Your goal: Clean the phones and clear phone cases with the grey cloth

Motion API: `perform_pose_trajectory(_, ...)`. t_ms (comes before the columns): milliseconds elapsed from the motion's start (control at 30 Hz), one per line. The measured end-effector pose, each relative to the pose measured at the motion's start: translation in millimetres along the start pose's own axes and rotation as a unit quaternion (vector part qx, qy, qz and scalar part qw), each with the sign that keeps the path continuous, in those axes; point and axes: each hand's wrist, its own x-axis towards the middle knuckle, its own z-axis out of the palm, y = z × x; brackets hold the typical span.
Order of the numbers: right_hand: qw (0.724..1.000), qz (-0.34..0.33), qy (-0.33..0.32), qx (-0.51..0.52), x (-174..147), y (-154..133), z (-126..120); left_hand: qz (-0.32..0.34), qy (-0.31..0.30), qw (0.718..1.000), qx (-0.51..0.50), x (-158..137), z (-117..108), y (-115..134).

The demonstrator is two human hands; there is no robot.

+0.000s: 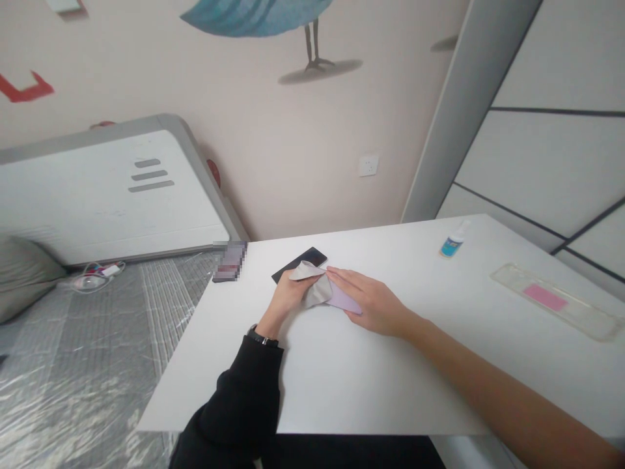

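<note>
My left hand (287, 294) is closed on a light grey cloth (316, 291), which lies bunched against a flat lavender piece (344, 301) that looks like a phone case. My right hand (378, 303) grips that lavender piece from the right, fingers stretched along its far side and the thumb at its near edge. Part of the lavender surface is hidden by the cloth and my fingers. Just behind my hands a black phone-like slab (312, 256) lies on the white table (342, 378), partly covered by my left hand and the cloth.
A small spray bottle (452, 243) with a blue label stands at the back right. Nearer the right edge lies a clear plastic tray (508, 275) with a pink patch. A pixelated item (230, 262) sits at the table's left corner, beside the plastic-covered bed (112, 352).
</note>
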Motion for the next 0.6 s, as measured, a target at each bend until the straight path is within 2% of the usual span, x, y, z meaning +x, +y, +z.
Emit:
perform_pose_trajectory(167, 1.0, 0.016, 0.016, -0.016, 0.4, 5.9, -2.7, -0.013, -0.034, 0.999, -0.027, -0.5, -3.7, -0.2)
perform_pose_trajectory(300, 0.999, 0.019, 0.02, -0.034, 1.6, 6.4, -5.2, -0.052, -0.078, 0.994, -0.065, -7.5, 8.1, -4.5)
perform_pose_trajectory(400, 0.998, 0.03, 0.006, -0.054, 1.9, 6.3, -6.1, -0.066, -0.081, 0.991, -0.083, -9.2, 15.1, -5.8)
perform_pose_trajectory(500, 0.998, 0.043, 0.007, -0.051, 2.1, 9.1, -8.6, -0.044, -0.021, 0.994, -0.098, -1.9, -0.2, -2.0)
perform_pose_trajectory(600, 0.99, 0.123, 0.068, 0.012, 1.9, 15.4, -9.9, 0.014, 0.095, 0.987, -0.131, 8.7, -33.6, 4.8)
